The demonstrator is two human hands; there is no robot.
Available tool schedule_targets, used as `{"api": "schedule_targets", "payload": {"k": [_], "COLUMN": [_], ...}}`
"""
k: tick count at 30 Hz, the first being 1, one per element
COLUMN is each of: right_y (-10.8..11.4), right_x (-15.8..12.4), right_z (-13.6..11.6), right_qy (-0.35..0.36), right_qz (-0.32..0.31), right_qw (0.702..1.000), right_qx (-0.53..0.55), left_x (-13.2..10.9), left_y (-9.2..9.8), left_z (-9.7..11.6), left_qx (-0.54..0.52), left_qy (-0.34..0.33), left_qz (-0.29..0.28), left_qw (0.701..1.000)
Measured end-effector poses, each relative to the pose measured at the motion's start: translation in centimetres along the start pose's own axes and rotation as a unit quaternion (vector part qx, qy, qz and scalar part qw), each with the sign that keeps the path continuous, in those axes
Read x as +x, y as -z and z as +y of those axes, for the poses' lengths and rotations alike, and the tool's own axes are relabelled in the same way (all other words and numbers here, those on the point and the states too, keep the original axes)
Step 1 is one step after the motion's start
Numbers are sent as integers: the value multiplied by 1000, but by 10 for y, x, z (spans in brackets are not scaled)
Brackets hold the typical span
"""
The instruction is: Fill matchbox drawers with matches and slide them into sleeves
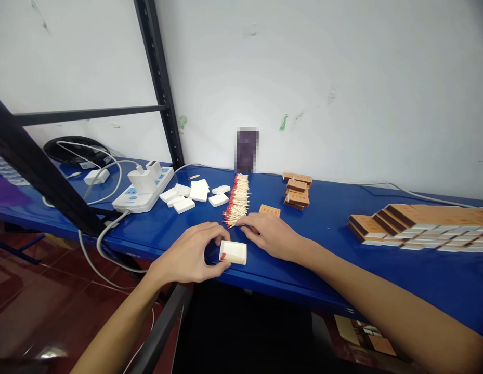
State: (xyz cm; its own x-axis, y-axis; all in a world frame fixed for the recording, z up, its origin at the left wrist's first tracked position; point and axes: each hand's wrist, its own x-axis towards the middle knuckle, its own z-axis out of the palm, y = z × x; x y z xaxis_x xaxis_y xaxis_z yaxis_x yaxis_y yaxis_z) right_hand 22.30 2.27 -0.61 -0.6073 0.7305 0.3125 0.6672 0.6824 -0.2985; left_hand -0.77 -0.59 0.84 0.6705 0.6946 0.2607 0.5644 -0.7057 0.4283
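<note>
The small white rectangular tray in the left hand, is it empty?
No, red-tipped wooden matches lie inside the small white rectangular tray held by the left hand.

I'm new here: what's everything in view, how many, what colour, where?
Held tray: 1, white, front centre
Matches: uncountable, pale with red tips, centre row, some in tray
Loose trays: several, white, left of matches
Flat box: 1, orange, right of matches
Box pile: several, orange and brown, back right of centre
Box stack: many, orange, brown, white, right
Power strip: 1, white and blue, left
Chargers: 2, white, on strip
Cables: several, white, mostly left
Round object: 1, black, back left
Blurred item: 1, dark purple, back centre
Shelf frame: 1, black, left
Table: 1, blue, middle
Wall: 1, white, back
Floor: 1, red, lower left
Left hand: 1, bare, grip on tray
Right hand: 1, bare, beside matches
</note>
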Motion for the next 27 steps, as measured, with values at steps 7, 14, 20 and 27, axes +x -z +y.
{"api": "schedule_targets", "payload": {"k": [7, 14, 20, 27], "right_y": [0, 0, 0, -3], "right_x": [0, 0, 5, 8], "right_z": [0, -1, -2, 0], "right_qy": [-2, -28, -39, -34], "right_qz": [9, 12, 25, 32], "right_qw": [1000, 999, 999, 999], "right_qx": [12, 9, 12, 19], "left_x": [0, 0, 1, 1], "left_y": [-1, -2, -2, -2], "left_z": [-1, -2, -1, 0], "left_qx": [18, 16, 23, 23], "left_qy": [-1, -8, -5, -7], "left_qz": [-7, -7, -9, -7], "left_qw": [1000, 1000, 1000, 1000]}}
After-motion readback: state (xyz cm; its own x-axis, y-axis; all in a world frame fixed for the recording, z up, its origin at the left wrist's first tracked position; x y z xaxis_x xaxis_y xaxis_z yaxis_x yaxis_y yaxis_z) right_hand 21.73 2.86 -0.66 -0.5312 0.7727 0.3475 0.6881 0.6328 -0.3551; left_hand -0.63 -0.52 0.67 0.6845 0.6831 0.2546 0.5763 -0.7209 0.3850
